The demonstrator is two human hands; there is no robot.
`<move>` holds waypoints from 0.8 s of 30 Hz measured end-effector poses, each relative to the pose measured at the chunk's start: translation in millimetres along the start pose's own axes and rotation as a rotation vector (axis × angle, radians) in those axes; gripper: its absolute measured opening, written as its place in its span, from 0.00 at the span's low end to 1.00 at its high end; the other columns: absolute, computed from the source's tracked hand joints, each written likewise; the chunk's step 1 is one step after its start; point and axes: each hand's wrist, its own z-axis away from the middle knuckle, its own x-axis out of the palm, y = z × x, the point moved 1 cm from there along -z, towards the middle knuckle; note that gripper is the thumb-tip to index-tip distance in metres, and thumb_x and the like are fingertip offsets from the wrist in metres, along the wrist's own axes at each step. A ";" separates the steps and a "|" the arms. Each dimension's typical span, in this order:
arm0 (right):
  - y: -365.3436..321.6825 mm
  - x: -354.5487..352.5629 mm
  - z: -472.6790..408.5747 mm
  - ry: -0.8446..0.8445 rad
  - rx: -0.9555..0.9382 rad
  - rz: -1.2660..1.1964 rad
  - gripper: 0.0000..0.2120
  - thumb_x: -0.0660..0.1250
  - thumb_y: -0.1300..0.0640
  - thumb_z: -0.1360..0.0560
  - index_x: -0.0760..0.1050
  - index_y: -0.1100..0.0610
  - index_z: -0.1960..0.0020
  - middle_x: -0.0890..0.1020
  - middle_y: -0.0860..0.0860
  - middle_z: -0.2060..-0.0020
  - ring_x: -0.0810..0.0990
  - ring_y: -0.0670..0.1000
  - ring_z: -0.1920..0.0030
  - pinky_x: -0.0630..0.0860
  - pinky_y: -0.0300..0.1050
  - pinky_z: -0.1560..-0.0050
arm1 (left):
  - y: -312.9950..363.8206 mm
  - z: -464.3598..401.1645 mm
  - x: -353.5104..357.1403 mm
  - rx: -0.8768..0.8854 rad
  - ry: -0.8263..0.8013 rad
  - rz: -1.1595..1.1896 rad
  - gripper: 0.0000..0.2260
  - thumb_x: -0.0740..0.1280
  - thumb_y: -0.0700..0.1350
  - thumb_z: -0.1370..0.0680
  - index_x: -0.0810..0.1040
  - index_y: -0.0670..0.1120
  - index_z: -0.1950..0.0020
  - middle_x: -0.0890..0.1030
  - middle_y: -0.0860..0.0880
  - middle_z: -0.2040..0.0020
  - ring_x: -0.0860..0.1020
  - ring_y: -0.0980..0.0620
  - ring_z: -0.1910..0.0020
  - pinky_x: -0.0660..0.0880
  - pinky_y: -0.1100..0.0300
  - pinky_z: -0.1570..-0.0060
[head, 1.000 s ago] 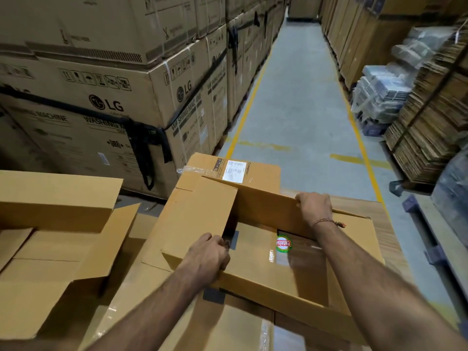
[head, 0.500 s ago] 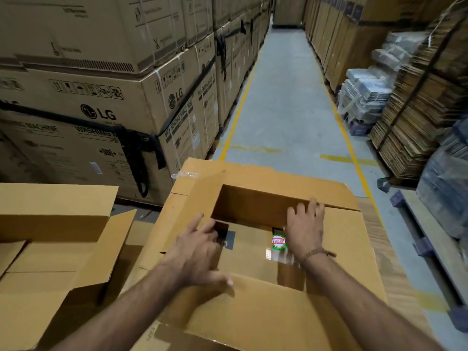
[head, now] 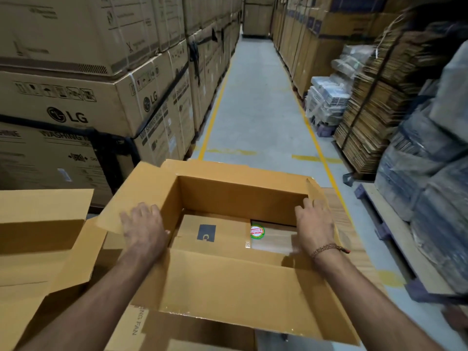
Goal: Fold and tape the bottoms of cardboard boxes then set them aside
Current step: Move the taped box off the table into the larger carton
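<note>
A brown cardboard box (head: 238, 292) stands open-ended in front of me, its flaps spread outward. My left hand (head: 144, 224) lies flat with spread fingers on the left side flap (head: 136, 188). My right hand (head: 315, 224) presses with straight fingers against the right side flap (head: 314, 188), at the box's right wall. Through the opening I see a lower carton top (head: 215, 234) with a dark label and a round red-and-green sticker (head: 257, 231).
More open cardboard boxes (head: 43, 224) lie at my left. Stacked LG washing-machine cartons (head: 83, 105) wall the left side. Bundles of flat cardboard (head: 374, 112) and wrapped goods (head: 435, 173) line the right. A grey aisle (head: 255, 102) with yellow lines runs ahead.
The side flaps were folded in over the opening; both hands have moved apart and the flaps now stand spread outward, leaving the box fully open. The view has shifted slightly.
</note>
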 end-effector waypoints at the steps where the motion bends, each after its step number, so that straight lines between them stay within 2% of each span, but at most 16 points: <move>1: 10.5 -4.1 1.2 0.024 0.027 0.021 0.13 0.64 0.60 0.23 0.76 0.49 0.41 0.74 0.51 0.42 0.71 0.55 0.39 0.71 0.49 0.40 | 1.9 -0.4 7.9 -0.006 -0.032 0.023 0.36 0.64 0.69 0.22 0.64 0.50 0.21 0.68 0.43 0.22 0.70 0.44 0.28 0.68 0.43 0.31; 3: 32.0 -8.9 3.7 -0.008 0.131 0.139 0.15 0.60 0.58 0.20 0.77 0.48 0.36 0.72 0.54 0.35 0.67 0.59 0.31 0.67 0.54 0.32 | 3.3 0.3 19.7 -0.026 -0.104 0.123 0.40 0.65 0.66 0.20 0.55 0.48 0.16 0.61 0.42 0.18 0.68 0.43 0.25 0.74 0.47 0.33; 5: 53.0 -6.0 8.0 -0.157 0.290 0.263 0.20 0.55 0.55 0.17 0.74 0.50 0.28 0.69 0.57 0.25 0.57 0.65 0.22 0.54 0.62 0.23 | 1.6 1.0 26.4 -0.036 -0.161 0.252 0.40 0.66 0.62 0.19 0.50 0.47 0.15 0.58 0.42 0.17 0.66 0.42 0.24 0.75 0.45 0.33; 6: 63.2 -0.5 11.6 -0.235 0.354 0.275 0.21 0.57 0.51 0.17 0.74 0.50 0.27 0.69 0.56 0.24 0.56 0.65 0.21 0.51 0.64 0.22 | -0.3 1.0 28.4 -0.030 -0.185 0.329 0.40 0.66 0.59 0.18 0.49 0.46 0.15 0.58 0.42 0.17 0.66 0.41 0.23 0.75 0.43 0.32; 7: 73.0 8.4 16.0 -0.294 0.405 0.237 0.22 0.61 0.45 0.19 0.74 0.48 0.28 0.72 0.54 0.25 0.59 0.64 0.22 0.53 0.63 0.23 | -2.5 0.3 29.7 -0.026 -0.207 0.410 0.39 0.67 0.55 0.17 0.49 0.45 0.15 0.58 0.41 0.17 0.66 0.40 0.23 0.74 0.41 0.31; 8: 82.1 18.9 21.1 -0.344 0.443 0.162 0.24 0.65 0.37 0.22 0.77 0.48 0.31 0.76 0.53 0.29 0.66 0.61 0.25 0.60 0.60 0.27 | -4.6 -0.7 30.4 -0.022 -0.227 0.482 0.38 0.67 0.50 0.17 0.48 0.44 0.15 0.59 0.41 0.17 0.67 0.39 0.23 0.73 0.39 0.30; 9: 89.1 32.4 26.9 -0.379 0.451 0.058 0.25 0.67 0.33 0.25 0.78 0.48 0.36 0.80 0.52 0.35 0.73 0.58 0.31 0.67 0.57 0.32 | -6.2 -1.1 29.5 -0.018 -0.240 0.534 0.37 0.66 0.45 0.17 0.49 0.43 0.15 0.61 0.41 0.18 0.68 0.38 0.24 0.72 0.38 0.29; 10: 92.4 45.6 33.4 -0.387 0.446 -0.078 0.24 0.68 0.32 0.25 0.78 0.50 0.41 0.82 0.51 0.39 0.78 0.56 0.37 0.73 0.54 0.37 | -7.1 -1.7 29.1 -0.013 -0.242 0.569 0.35 0.65 0.42 0.17 0.50 0.43 0.15 0.64 0.41 0.19 0.70 0.38 0.25 0.72 0.37 0.30; 12: 87.6 65.2 47.9 -0.416 0.420 -0.312 0.20 0.70 0.38 0.23 0.76 0.53 0.44 0.83 0.52 0.43 0.82 0.56 0.42 0.79 0.52 0.44 | -7.5 -2.7 28.5 -0.018 -0.219 0.599 0.31 0.63 0.41 0.17 0.54 0.44 0.16 0.73 0.40 0.27 0.76 0.38 0.32 0.75 0.38 0.33; 14: 80.2 77.6 55.9 -0.416 0.418 -0.410 0.18 0.70 0.43 0.21 0.76 0.55 0.39 0.83 0.54 0.42 0.83 0.57 0.42 0.81 0.51 0.46 | -6.7 -4.2 31.6 -0.027 -0.180 0.609 0.26 0.64 0.44 0.17 0.61 0.44 0.20 0.78 0.41 0.38 0.80 0.41 0.42 0.80 0.40 0.39; 17: 75.1 83.0 56.1 -0.401 0.456 -0.502 0.15 0.69 0.50 0.20 0.76 0.57 0.38 0.83 0.57 0.42 0.82 0.58 0.42 0.80 0.49 0.47 | -6.0 -6.9 38.0 -0.031 -0.169 0.628 0.19 0.66 0.47 0.17 0.67 0.46 0.28 0.77 0.45 0.50 0.78 0.45 0.52 0.82 0.42 0.47; 19: 72.6 85.3 54.9 -0.401 0.475 -0.549 0.12 0.68 0.53 0.19 0.77 0.58 0.39 0.83 0.57 0.43 0.82 0.59 0.43 0.79 0.49 0.48 | -5.7 -8.0 37.4 -0.034 -0.183 0.645 0.20 0.67 0.47 0.18 0.68 0.47 0.28 0.77 0.44 0.49 0.79 0.43 0.50 0.82 0.42 0.47; 22: 72.5 92.8 54.8 -0.373 0.515 -0.603 0.10 0.68 0.54 0.20 0.78 0.58 0.40 0.83 0.57 0.45 0.82 0.58 0.45 0.79 0.49 0.48 | -4.0 -10.1 36.7 -0.063 -0.182 0.725 0.22 0.68 0.45 0.18 0.68 0.48 0.25 0.78 0.41 0.43 0.79 0.38 0.42 0.81 0.40 0.43; 24: 72.8 94.7 55.5 -0.375 0.531 -0.614 0.10 0.68 0.54 0.20 0.78 0.57 0.41 0.83 0.56 0.45 0.82 0.58 0.47 0.80 0.49 0.48 | -2.4 -11.2 37.1 -0.067 -0.192 0.740 0.22 0.69 0.45 0.18 0.68 0.47 0.25 0.77 0.41 0.44 0.79 0.37 0.41 0.80 0.41 0.43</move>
